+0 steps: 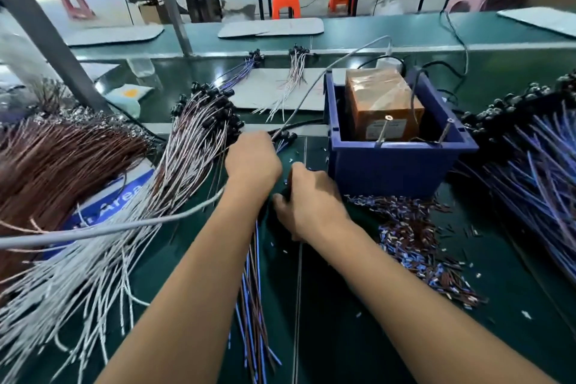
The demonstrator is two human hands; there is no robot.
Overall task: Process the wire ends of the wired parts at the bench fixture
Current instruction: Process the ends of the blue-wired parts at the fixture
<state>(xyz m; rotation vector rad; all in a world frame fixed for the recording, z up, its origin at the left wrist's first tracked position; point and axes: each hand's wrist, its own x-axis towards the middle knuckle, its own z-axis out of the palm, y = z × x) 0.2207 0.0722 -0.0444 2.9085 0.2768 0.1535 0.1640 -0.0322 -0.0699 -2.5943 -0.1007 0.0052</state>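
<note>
My left hand [253,162] grips a small bunch of wired parts; their black heads [285,135] stick out beyond its knuckles. The bunch's blue and brown wires [254,296] trail back under my forearms toward me. My right hand [307,201] is curled around something dark just right of the left hand; what it holds is hidden by the fingers. A blue bin [392,162] holding a brown tape-wrapped box [381,100] stands just beyond my right hand.
White-wired parts [187,146] fan out at the left, beside a brown-wire pile [53,162]. Blue-wired parts [536,171] lie at the right. Cut insulation scraps [414,243] litter the green mat. A grey cable [124,226] crosses the left side. A metal post [46,31] rises at the back left.
</note>
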